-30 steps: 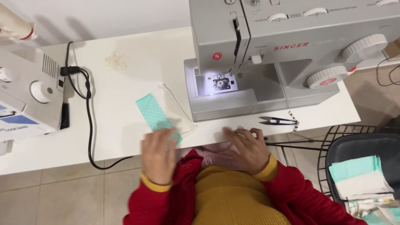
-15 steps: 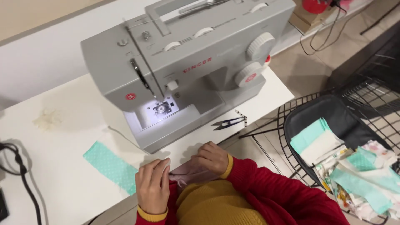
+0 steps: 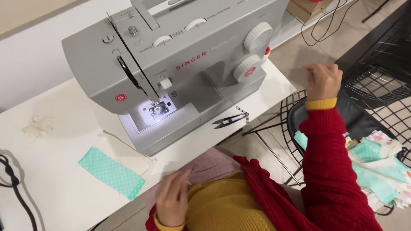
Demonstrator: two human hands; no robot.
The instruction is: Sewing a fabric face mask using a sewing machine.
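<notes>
- The left hand (image 3: 172,200) hovers low in the head view, at the near edge of the white table (image 3: 64,188), above a pink cloth (image 3: 212,164) that lies in the lap against a yellow jumper (image 3: 227,209). Its fingers are loosely curled and slightly apart, tips pointing up towards the table edge; they are blurred, so whether they pinch the pink cloth cannot be told.
- Just to the left of those fingertips, flat on the table, lies a mint-green dotted fabric strip (image 3: 112,172). It is near the fingers but apart from them, and its far end rests on a pale cream cloth piece (image 3: 128,152).
- A red sleeve (image 3: 329,171) runs up the right side to the right hand (image 3: 323,80), raised off the table edge over a black wire basket (image 3: 376,81). The fingers are curled in towards the palm; whether they hold anything cannot be told.
- Below that arm, a stack of mint and white fabric pieces (image 3: 376,171) sits in another wire basket, well apart from both hands.
- Farther on, small black thread snips (image 3: 231,119) lie on the table, between the two hands and touching neither.
- Beyond them stands a grey sewing machine (image 3: 180,72), its lamp lit over the needle plate (image 3: 157,109).
- A tuft of white thread scraps (image 3: 38,126) lies at the far left, and a black cable (image 3: 15,188) curls at the left edge.
</notes>
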